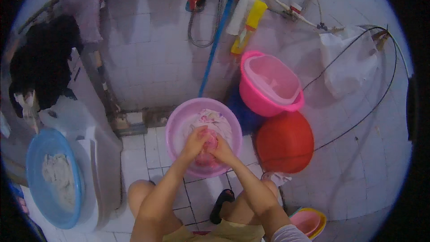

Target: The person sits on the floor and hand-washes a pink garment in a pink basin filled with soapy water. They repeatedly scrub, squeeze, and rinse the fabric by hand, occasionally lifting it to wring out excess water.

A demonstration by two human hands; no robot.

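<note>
hands both down in lilac basin [177, 127] on the floor ahead of me. my left hand [195, 142] and right hand [220, 149] are each clenched on the pink cloth [208, 140], pressed together. floral cloth [214, 120] just beyond them. red tub [284, 141] to my right.

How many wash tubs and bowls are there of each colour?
Purple basin, the one both hands work in: 1
Pink tubs, one leaning by the wall and a small one at the lower right: 2
Red basin, upside down: 1
Blue basin holding cloth: 1
Yellow bowl under the small pink one: 1
Total: 6
</note>
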